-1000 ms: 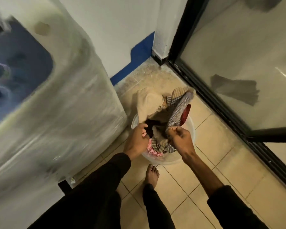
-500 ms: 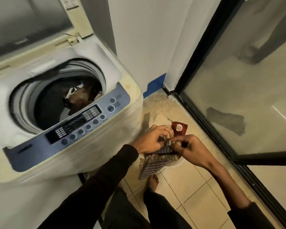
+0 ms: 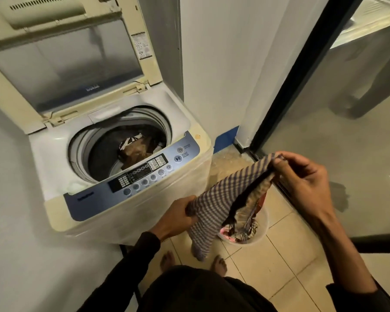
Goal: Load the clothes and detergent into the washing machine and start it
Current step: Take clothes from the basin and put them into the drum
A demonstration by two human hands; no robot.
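Observation:
A top-loading washing machine (image 3: 131, 206) stands at the left with its lid (image 3: 65, 61) raised. Clothes (image 3: 137, 148) lie in its drum. Between my hands stretches a checked cloth (image 3: 221, 199), to the right of the machine's front. My left hand (image 3: 178, 216) grips its lower end and my right hand (image 3: 302, 179) pinches its upper end. Other garments hang beneath the cloth. A white basket (image 3: 262, 230) with more clothes (image 3: 241, 231) sits on the floor below.
The blue control panel (image 3: 144, 174) runs along the machine's front. A white wall corner (image 3: 223, 64) rises behind. A black-framed glass door (image 3: 347, 131) closes off the right side. My bare feet (image 3: 218, 264) stand on the tiled floor (image 3: 279, 266).
I have lifted the checked cloth out of the basket and spread it between my hands. The view has risen, so the open machine and its lid show in full.

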